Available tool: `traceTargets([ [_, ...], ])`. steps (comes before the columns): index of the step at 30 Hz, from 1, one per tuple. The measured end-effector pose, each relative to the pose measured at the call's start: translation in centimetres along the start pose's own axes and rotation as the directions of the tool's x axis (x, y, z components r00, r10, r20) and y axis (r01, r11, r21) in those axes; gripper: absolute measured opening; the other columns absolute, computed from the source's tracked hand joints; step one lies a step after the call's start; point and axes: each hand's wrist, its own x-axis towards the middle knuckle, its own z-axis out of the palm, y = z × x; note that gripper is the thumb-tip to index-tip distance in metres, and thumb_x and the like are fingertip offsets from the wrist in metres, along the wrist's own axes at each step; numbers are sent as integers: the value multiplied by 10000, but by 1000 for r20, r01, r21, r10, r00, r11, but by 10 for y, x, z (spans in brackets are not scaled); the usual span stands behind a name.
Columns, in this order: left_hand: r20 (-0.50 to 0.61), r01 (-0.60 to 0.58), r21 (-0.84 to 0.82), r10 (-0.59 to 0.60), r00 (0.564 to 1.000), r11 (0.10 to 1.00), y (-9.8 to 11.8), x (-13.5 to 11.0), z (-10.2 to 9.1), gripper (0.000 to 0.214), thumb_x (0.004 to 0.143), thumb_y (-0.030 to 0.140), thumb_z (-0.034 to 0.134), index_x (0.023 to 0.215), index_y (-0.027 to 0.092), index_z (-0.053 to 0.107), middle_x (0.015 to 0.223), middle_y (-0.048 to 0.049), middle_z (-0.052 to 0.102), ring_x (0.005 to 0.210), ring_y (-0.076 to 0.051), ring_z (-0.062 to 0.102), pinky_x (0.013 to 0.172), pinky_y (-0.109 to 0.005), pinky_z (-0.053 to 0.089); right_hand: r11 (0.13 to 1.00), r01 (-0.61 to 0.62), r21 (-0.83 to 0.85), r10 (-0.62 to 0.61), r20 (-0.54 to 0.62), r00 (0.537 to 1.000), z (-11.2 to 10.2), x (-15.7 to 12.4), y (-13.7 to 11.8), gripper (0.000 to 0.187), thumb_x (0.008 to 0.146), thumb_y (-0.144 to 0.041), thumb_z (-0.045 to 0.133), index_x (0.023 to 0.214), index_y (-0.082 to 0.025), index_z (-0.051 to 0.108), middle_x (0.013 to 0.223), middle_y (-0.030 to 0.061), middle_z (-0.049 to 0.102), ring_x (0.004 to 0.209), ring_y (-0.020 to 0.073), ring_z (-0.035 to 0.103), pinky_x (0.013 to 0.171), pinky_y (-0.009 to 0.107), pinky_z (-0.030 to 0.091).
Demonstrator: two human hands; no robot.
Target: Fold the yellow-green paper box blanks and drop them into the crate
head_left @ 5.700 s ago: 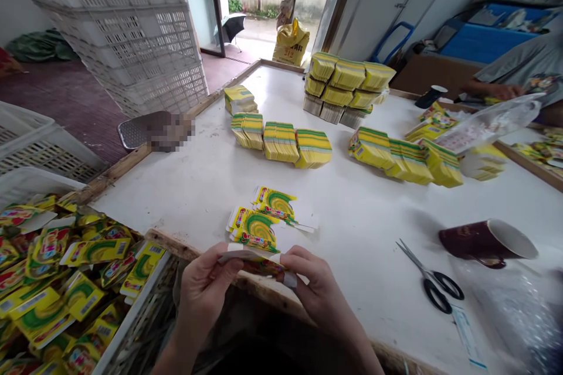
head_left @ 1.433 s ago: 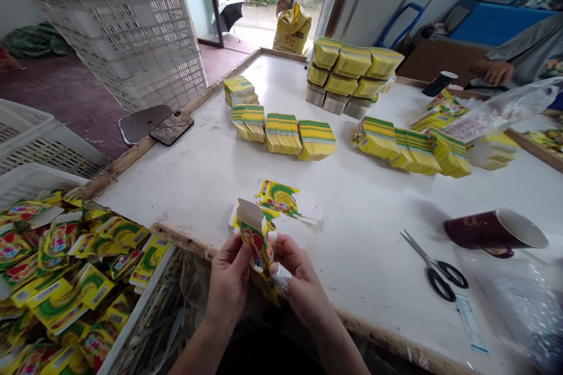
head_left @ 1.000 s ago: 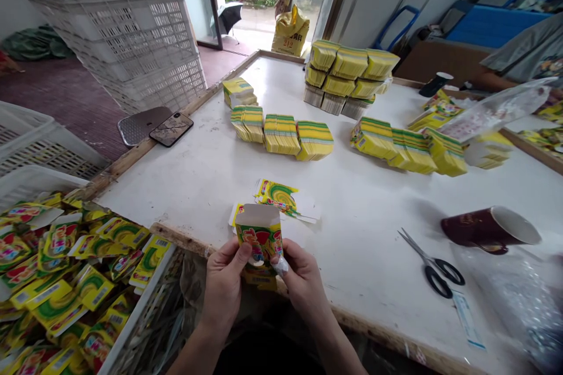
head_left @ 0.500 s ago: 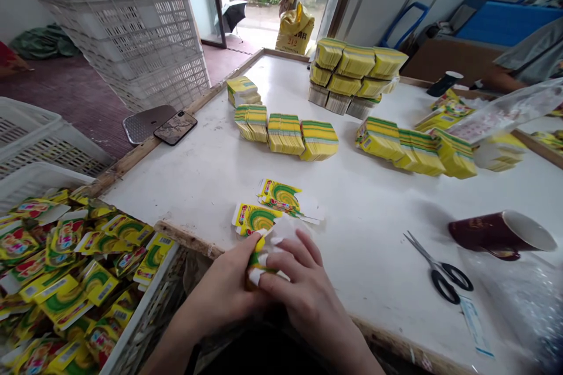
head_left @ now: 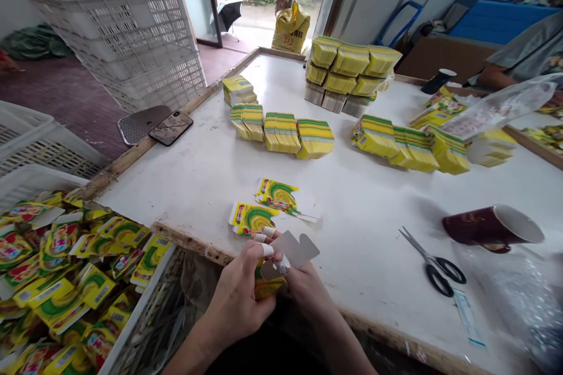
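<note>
Both my hands hold one small yellow-green carton (head_left: 269, 284) at the near edge of the white table (head_left: 360, 199). My left hand (head_left: 240, 299) wraps round its body from the left, fingers closed. My right hand (head_left: 308, 287) grips it from the right and underneath. The carton's grey inner flap (head_left: 292, 249) sticks up and to the right, open. Two flat carton blanks (head_left: 253, 218) (head_left: 278, 193) lie on the table just beyond my hands.
A white crate (head_left: 118, 340) at my left holds several loose cartons. Banded stacks of flat cartons (head_left: 281, 132) (head_left: 409, 146) (head_left: 352, 73) sit further back. Scissors (head_left: 433, 266) and a tipped maroon mug (head_left: 488, 228) lie right. Phones (head_left: 170, 127) rest on the left rim. Another person's arm (head_left: 497, 76) is far right.
The carton, held upright and open a second ago, was pressed down between my hands, and now my hands have shifted with its grey flap standing open to the right.
</note>
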Motion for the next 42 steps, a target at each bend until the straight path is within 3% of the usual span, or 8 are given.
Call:
traceTargets([
  [5,54,110,-193,-102,993,975,-1,6,2,567,732,108,602,1207,255,329,973,-41,637,771,-205,651,681,-320,529,916,244,-318,-197,173,965,0,-12,-12,585,937,-352,575,1485,-275,385,1444,95,517,1345,294,464,1131,450,359],
  [12,-206,135,2,-131,970,991,-18,6,11,688,674,154,689,1295,221,400,1283,-169,559,1201,-361,555,982,-540,452,718,454,-528,-435,168,885,-12,-5,0,591,926,-79,459,1446,-359,448,1526,55,438,1388,238,440,1116,403,402],
  [18,-148,190,129,-170,974,973,-21,4,-9,573,701,290,720,1231,187,529,1147,-162,689,1049,-354,663,889,-481,525,624,417,-661,-262,327,908,-24,1,-11,439,900,-142,591,1305,-311,598,1581,90,337,1360,281,474,1038,390,474],
  [23,-38,179,43,-177,983,983,-16,8,-18,624,701,323,752,1274,254,514,1090,-86,732,954,-296,709,825,-383,551,624,423,-658,-136,441,887,-32,6,-37,239,861,-162,649,1070,-273,687,1419,101,536,1209,259,605,973,369,506],
  [29,-151,238,-144,-259,954,961,-16,10,-16,648,632,269,801,1242,225,586,1095,-107,729,993,-306,690,868,-396,543,751,371,-546,-262,270,927,-21,6,-16,744,836,-165,657,1474,-260,286,1501,138,411,1352,274,453,1085,435,420],
  [32,-409,65,-564,-347,844,823,-17,8,-29,549,697,425,773,1192,249,613,1115,-60,719,913,-218,698,782,-294,569,743,331,-582,-305,145,941,-19,12,-2,709,874,-204,623,1472,-247,245,1383,136,527,1183,243,590,984,391,509],
  [36,-653,-326,-753,-582,484,572,-22,6,-60,645,828,759,385,1093,238,656,1268,-52,644,1208,-207,585,990,-296,497,508,189,-840,-325,15,946,-19,28,6,439,844,-69,520,1263,-200,520,1106,122,648,1046,279,590,923,454,506],
  [42,-389,-221,-921,-793,469,322,-25,7,-52,526,833,672,503,1061,217,638,1225,-102,639,1238,-253,557,1070,-442,430,405,120,-907,-304,-10,953,-8,39,15,478,755,42,450,1171,-145,593,1050,155,624,997,317,539,940,523,451],
])
